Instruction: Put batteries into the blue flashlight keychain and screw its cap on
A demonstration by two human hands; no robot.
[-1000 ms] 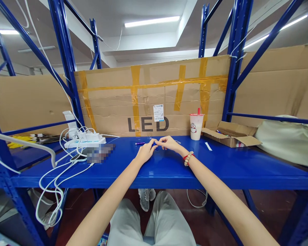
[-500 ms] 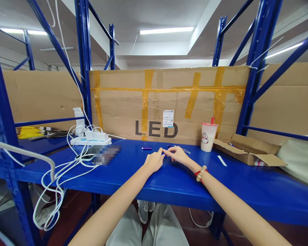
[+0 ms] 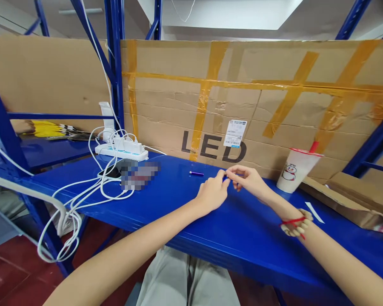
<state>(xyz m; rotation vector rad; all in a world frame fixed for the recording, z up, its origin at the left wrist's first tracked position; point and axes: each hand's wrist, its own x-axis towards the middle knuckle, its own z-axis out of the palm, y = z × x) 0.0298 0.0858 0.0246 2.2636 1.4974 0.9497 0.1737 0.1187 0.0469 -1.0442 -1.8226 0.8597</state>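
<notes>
My left hand point(image 3: 213, 192) is closed, its fingers curled round something small and mostly hidden, with a dark bit showing near the fingertips. Right against it, my right hand point(image 3: 246, 178) is pinched at thumb and forefinger, and what lies between them is too small to make out. Both hands meet just above the blue tabletop point(image 3: 178, 199). A short purple pen-like piece point(image 3: 196, 173) with a pale end lies on the table, left of and beyond my hands. A beaded bracelet point(image 3: 296, 223) with a red cord circles my right wrist.
A paper cup point(image 3: 298, 170) with a red straw stands right of my hands. Beside it are a white strip point(image 3: 314, 212) and an open cardboard box point(image 3: 354, 199). On the left, a power strip point(image 3: 123, 149) trails white cables point(image 3: 97, 182). A cardboard panel point(image 3: 166, 106) backs the table.
The view has tilted down and turned, so the table looks nearer. My hands stay together, fingertips touching; the right fingers are bent a little differently. The purple piece still lies on the table.
</notes>
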